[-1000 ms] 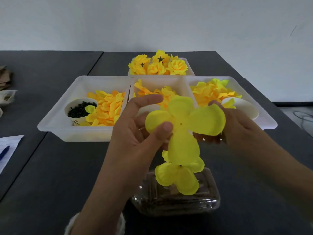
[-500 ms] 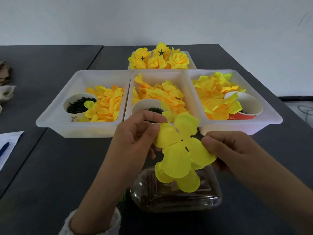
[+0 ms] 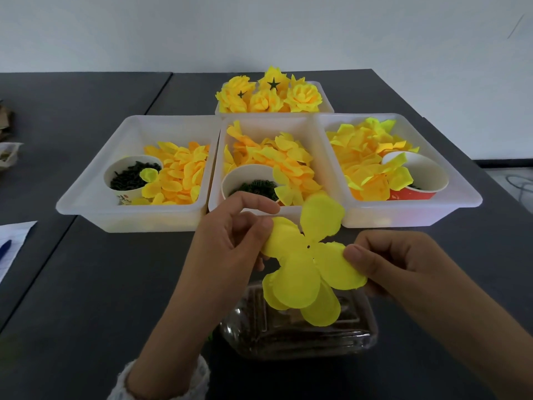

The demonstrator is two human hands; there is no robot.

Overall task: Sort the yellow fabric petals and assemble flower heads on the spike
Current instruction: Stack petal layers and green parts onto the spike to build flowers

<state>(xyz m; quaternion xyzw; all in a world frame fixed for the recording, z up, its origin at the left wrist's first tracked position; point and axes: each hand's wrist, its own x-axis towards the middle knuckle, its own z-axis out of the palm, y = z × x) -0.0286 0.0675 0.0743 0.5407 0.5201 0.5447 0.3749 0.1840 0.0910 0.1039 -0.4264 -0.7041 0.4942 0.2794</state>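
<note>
A yellow four-lobed fabric petal piece [image 3: 310,252] with a small centre hole is spread between both hands, low over a clear plastic box [image 3: 300,330]. My left hand [image 3: 230,243] pinches its left lobe between thumb and fingers. Its right lobe is pinched by my right hand [image 3: 386,261]. Under it lies another yellow petal layer [image 3: 320,307], partly covered. The spike itself is hidden beneath the petals.
Three white trays [image 3: 129,215] [image 3: 311,128] [image 3: 403,217] of loose yellow petals stand behind, each with a paper cup [image 3: 127,194] [image 3: 245,174] [image 3: 424,174] of dark green pieces. A farther tray [image 3: 327,99] holds finished yellow flower heads. Paper and a pen [image 3: 5,246] lie left.
Both hands have lowered the petal piece from in front of the trays down onto the layer above the plastic box. The view has tilted, showing more of the trays.
</note>
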